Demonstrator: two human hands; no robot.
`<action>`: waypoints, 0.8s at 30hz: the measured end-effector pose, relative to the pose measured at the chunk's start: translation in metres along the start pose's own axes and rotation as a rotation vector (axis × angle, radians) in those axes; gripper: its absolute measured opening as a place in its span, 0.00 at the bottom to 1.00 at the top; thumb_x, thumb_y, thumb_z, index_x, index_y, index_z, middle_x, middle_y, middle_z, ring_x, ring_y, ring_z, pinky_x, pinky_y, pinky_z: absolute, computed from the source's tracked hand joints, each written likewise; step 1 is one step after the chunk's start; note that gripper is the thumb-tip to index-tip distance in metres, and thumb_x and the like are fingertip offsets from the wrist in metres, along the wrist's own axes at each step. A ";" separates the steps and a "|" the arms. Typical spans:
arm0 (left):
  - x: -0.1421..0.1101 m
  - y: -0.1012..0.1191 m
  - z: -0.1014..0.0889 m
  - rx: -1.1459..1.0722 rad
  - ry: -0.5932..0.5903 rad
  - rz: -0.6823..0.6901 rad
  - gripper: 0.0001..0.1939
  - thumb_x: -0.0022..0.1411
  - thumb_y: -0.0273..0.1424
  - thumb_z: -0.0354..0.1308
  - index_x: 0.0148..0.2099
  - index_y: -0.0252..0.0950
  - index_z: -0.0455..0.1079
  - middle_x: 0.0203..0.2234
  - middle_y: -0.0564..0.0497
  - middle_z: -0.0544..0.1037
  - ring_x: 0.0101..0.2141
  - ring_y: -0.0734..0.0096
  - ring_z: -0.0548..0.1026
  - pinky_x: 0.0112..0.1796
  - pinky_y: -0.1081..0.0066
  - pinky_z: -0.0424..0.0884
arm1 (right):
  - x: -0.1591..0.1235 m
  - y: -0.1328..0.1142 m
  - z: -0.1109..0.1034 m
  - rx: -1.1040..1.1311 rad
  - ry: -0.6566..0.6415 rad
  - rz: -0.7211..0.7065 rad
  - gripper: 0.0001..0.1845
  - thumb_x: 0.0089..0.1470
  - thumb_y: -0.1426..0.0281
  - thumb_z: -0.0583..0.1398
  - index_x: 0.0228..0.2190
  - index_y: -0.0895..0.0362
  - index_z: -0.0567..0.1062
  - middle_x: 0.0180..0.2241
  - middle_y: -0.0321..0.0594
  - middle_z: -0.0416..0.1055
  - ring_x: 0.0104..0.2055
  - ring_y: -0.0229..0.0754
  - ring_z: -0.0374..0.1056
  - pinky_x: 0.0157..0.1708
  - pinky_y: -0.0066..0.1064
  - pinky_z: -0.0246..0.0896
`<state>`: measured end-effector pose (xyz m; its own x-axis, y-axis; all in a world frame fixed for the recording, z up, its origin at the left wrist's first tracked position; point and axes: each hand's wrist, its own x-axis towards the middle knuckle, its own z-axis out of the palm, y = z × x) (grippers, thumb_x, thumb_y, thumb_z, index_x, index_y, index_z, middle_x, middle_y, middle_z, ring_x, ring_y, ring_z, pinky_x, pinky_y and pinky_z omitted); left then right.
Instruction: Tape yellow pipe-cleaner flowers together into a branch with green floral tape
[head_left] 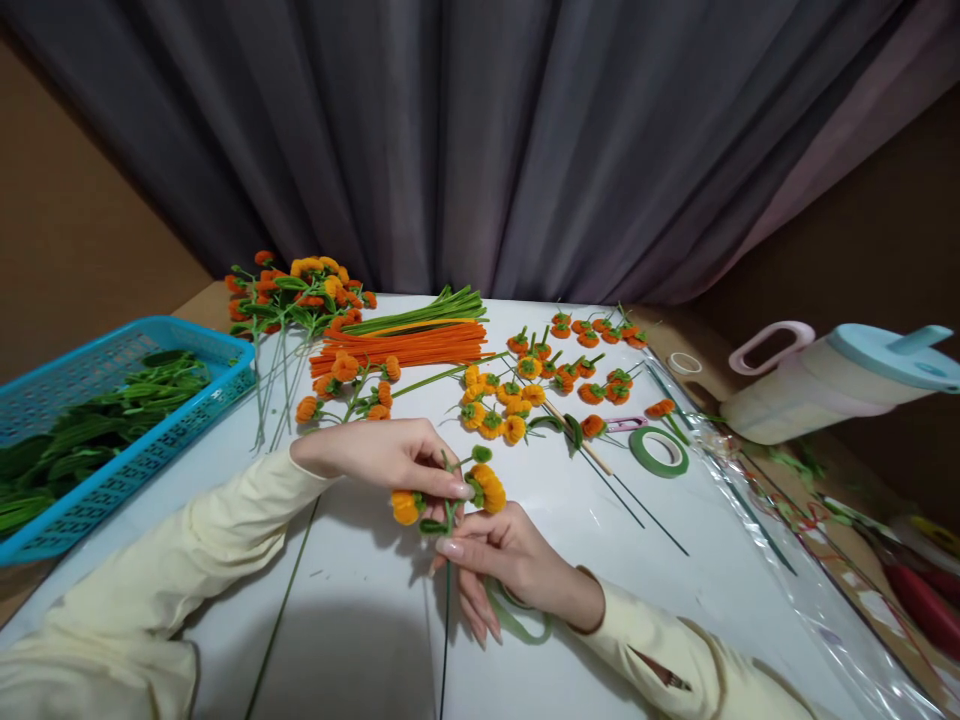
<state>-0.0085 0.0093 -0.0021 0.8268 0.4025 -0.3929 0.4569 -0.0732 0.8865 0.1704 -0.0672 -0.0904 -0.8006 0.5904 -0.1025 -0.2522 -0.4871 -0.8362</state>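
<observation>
My left hand (397,458) is closed in a pinch on a yellow pipe-cleaner flower (489,488), just under its head. A second yellow flower (405,507) hangs below the same hand, with small green leaves beside it. Below the leaves, my right hand (510,560) grips the dark green stem (448,620) between thumb and finger. A loose length of pale green floral tape (517,622) curls under my right palm. Both flower heads join this one stem, which runs down toward the table's near edge.
A blue basket (225,375) with green leaves stands at the left. Orange pipe cleaners (405,347) and finished flowers (315,285) lie at the back. Loose yellow flower heads (491,424), a green tape roll (658,452) and a tumbler (810,390) are to the right.
</observation>
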 end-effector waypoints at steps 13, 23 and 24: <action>-0.002 -0.004 0.012 0.069 0.159 -0.032 0.11 0.51 0.36 0.63 0.30 0.32 0.73 0.21 0.55 0.71 0.22 0.78 0.65 0.23 0.80 0.60 | 0.002 0.005 0.000 -0.074 0.088 -0.029 0.20 0.56 0.58 0.59 0.29 0.65 0.73 0.08 0.28 0.61 0.10 0.32 0.59 0.13 0.22 0.59; -0.003 -0.005 0.011 0.134 0.137 -0.044 0.13 0.53 0.37 0.60 0.25 0.30 0.73 0.15 0.55 0.69 0.17 0.80 0.61 0.17 0.80 0.55 | 0.002 0.011 -0.001 -0.103 0.122 -0.028 0.20 0.54 0.56 0.60 0.27 0.63 0.72 0.08 0.27 0.60 0.09 0.31 0.57 0.13 0.22 0.59; -0.003 -0.005 0.012 0.125 0.138 -0.043 0.13 0.52 0.36 0.61 0.25 0.30 0.74 0.15 0.55 0.69 0.17 0.80 0.61 0.17 0.80 0.55 | 0.002 0.011 -0.001 -0.103 0.119 -0.024 0.20 0.54 0.56 0.60 0.27 0.63 0.72 0.08 0.27 0.60 0.09 0.31 0.57 0.13 0.22 0.59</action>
<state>-0.0095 -0.0019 -0.0086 0.7568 0.5286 -0.3845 0.5349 -0.1629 0.8291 0.1666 -0.0706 -0.1003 -0.7238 0.6757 -0.1400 -0.2083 -0.4073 -0.8892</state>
